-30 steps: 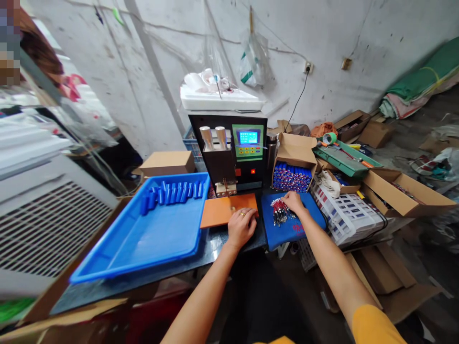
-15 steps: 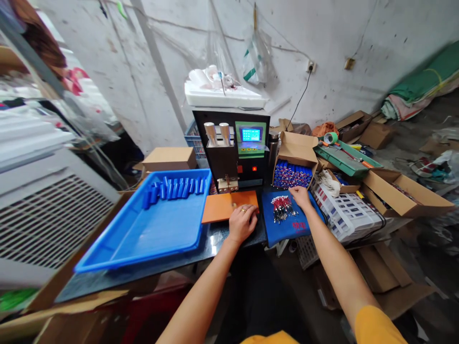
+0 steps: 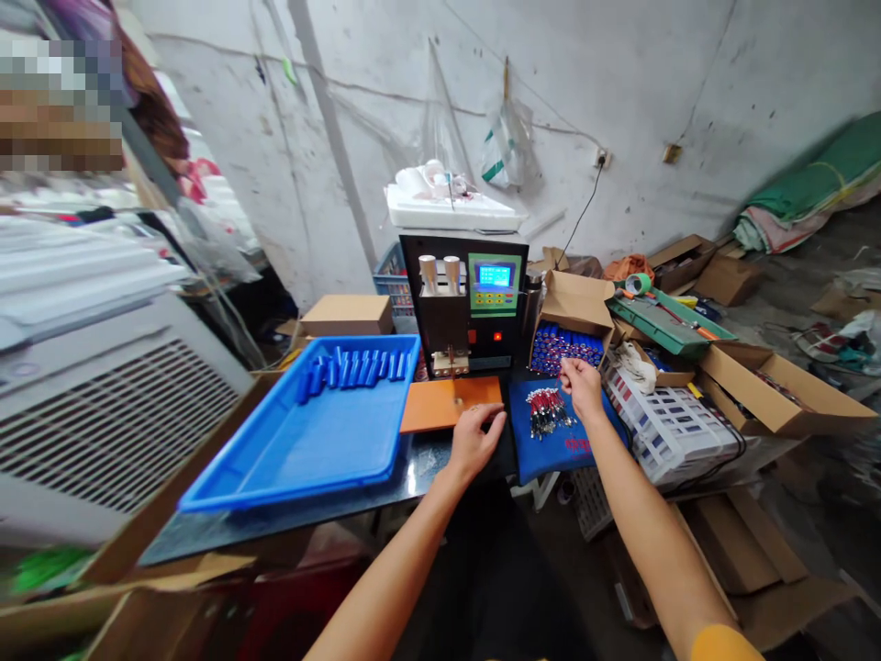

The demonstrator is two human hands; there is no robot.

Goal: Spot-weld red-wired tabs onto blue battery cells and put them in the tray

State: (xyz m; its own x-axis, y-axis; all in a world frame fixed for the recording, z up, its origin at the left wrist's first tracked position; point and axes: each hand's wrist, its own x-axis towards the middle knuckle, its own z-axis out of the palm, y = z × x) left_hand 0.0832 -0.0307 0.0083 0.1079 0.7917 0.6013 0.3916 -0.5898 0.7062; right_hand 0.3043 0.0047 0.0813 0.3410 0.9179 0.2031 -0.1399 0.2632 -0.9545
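Observation:
My left hand [image 3: 477, 433] is at the front right edge of an orange board [image 3: 433, 404], its thumb and fingers apart and nothing seen between them. The board lies before a black machine [image 3: 440, 321] with a lit screen. My right hand [image 3: 582, 386] is pinched above a blue cloth [image 3: 543, 459], near the box of blue cylinders [image 3: 561, 344]; anything in the pinch is too small to name. Left of it on the cloth lies a pile of red and black leads [image 3: 547, 410].
A blue tray [image 3: 289, 477] with several blue cylinders [image 3: 351, 367] stands on the left. To the right are a white plastic basket [image 3: 661, 422], a green tray [image 3: 661, 317] and open cardboard boxes [image 3: 777, 390]. A foam lid [image 3: 451, 213] lies on the machine.
My left hand has drawn back from the middle of the orange board towards its right edge, and its fingers have opened. My right hand stays pinched near the box. The camera view has shifted.

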